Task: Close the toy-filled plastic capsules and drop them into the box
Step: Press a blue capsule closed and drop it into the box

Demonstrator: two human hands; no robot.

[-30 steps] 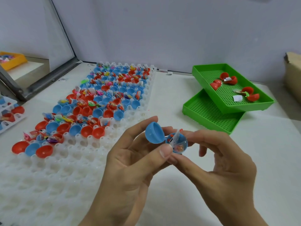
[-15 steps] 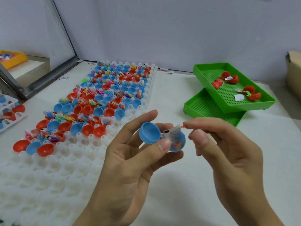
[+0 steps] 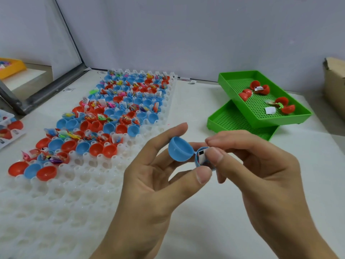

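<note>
Capsule first: the small blue hinged plastic capsule (image 3: pixel 186 154) sits between our two hands, above the white table, its empty lid half swung open to the left and its filled half hidden partly behind our fingers. Our left hand (image 3: pixel 149 186) pinches the filled half between thumb and curled fingers, index finger raised behind the lid. Our right hand (image 3: pixel 261 169) pinches down at the folded paper slip (image 3: pixel 201 155) poking out of the toy. We judge the slip must go fully below the rim before we fold the lid over, or the halves will not snap. Beyond the left hand lies the white moulded plastic tray (image 3: pixel 93 184) with rows of open red and blue capsules (image 3: pixel 112 113). Beyond the right hand sit two stacked green perforated trays (image 3: pixel 233 77); farther right, a brown cardboard box (image 3: pixel 334 81) at the edge.
</note>
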